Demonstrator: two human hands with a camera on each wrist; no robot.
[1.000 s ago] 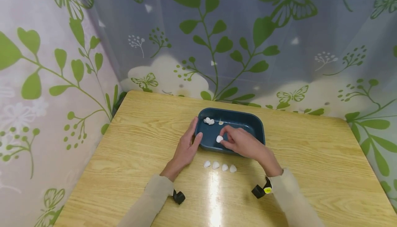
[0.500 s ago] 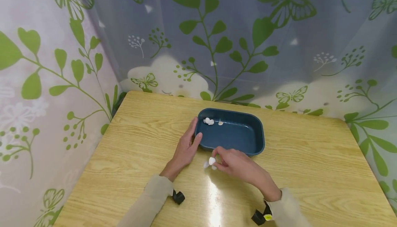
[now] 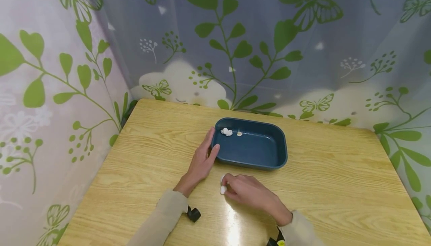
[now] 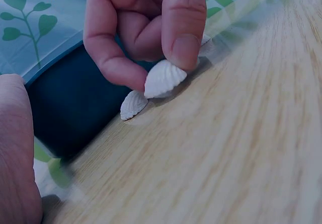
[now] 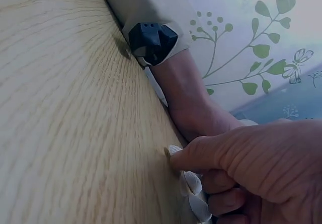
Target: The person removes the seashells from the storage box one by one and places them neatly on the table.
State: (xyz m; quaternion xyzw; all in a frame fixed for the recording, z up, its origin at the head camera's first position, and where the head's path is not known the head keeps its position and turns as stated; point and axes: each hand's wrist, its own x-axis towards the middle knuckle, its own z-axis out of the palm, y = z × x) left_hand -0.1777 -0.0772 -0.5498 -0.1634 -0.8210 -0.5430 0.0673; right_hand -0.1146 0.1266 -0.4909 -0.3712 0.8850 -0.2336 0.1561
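Observation:
My right hand (image 3: 249, 191) pinches a small white ribbed seashell (image 4: 164, 78) between thumb and forefinger, low over the table in front of the dark blue dish (image 3: 250, 162). Just beyond it lies another seashell (image 4: 134, 105). From the right wrist view, more white shells (image 5: 199, 207) show in a row beside the fingers; in the head view the right hand hides most of them. My left hand (image 3: 202, 160) rests along the dish's left side, fingers straight, thumb at the near-left corner. A small clump of white shells (image 3: 226, 131) sits in the dish's far-left corner.
One more small pale shell (image 3: 239, 134) lies inside the dish by its back wall. Everything stands on a wood-grain table (image 3: 151, 137). Leaf-and-butterfly curtains (image 3: 256, 21) hang behind the table and on its left.
My right hand has carried the pinched seashell out from over the dish, toward me and slightly left, down near the row on the table. The left hand and the dish stay nearly still.

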